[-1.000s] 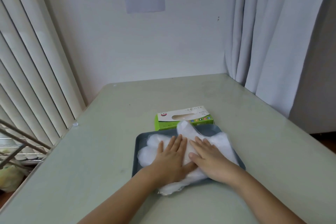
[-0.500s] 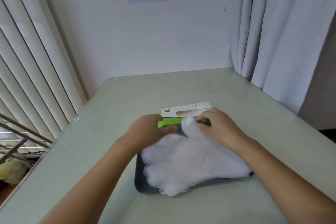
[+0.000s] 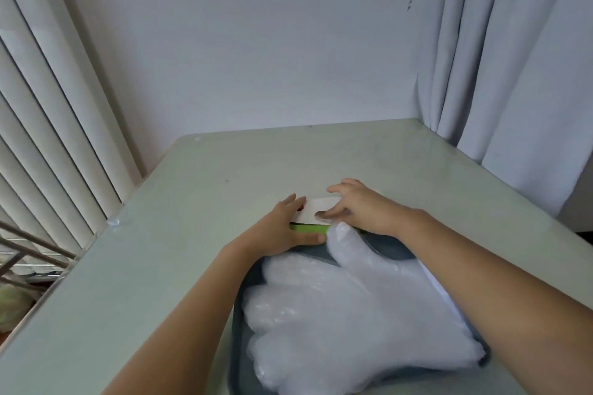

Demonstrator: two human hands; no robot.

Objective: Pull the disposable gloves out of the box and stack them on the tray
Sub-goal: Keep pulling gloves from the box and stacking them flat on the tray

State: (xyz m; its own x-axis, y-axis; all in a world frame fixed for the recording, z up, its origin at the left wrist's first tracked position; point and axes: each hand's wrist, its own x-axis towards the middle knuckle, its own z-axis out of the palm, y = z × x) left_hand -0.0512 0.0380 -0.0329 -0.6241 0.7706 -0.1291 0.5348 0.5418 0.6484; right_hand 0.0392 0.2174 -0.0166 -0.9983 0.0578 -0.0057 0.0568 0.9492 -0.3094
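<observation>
A stack of clear disposable gloves (image 3: 353, 314) lies spread over the dark grey tray (image 3: 236, 346), with a few glove fingers hanging past its left rim. Just behind the tray sits the glove box (image 3: 316, 207), white on top and green in front. My left hand (image 3: 279, 229) holds the box's left end, thumb along the green front and fingers on top. My right hand (image 3: 362, 208) hovers over the box's top, fingers spread, its thumb at the oval slot. No glove shows between its fingers.
The pale green table (image 3: 160, 266) ends at the wall behind and at the left edge beside vertical blinds (image 3: 48, 138). A curtain (image 3: 513, 58) hangs at the right. A metal rack (image 3: 25, 253) stands below the table's left edge.
Both hands left the glove stack they were pressing and moved forward to the box. My left hand has taken hold of the box; my right hand has moved onto its top.
</observation>
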